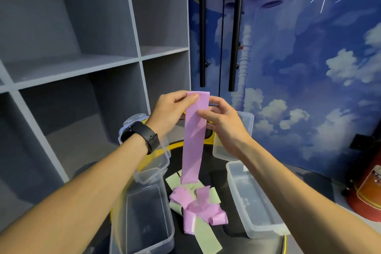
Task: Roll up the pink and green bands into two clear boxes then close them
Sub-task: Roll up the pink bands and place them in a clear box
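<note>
A long pink band point(193, 142) hangs from both hands down to a crumpled heap of pink on the table. My left hand point(171, 109), with a black watch on the wrist, pinches the band's top left edge. My right hand point(222, 121) grips the top right edge with thumb in front. A pale green band point(206, 237) lies flat under and beside the pink heap. One clear box point(144, 212) stands open at the left, its lid point(165, 150) behind it. A second clear box point(253, 200) stands open at the right, with its lid point(231, 146) behind.
The boxes sit on a small round black table with a yellow rim point(112, 214). A grey shelf unit point(82, 64) fills the left. A cloud-printed glass door with black handles point(233, 27) is ahead. A red fire extinguisher point(369, 187) stands at the right.
</note>
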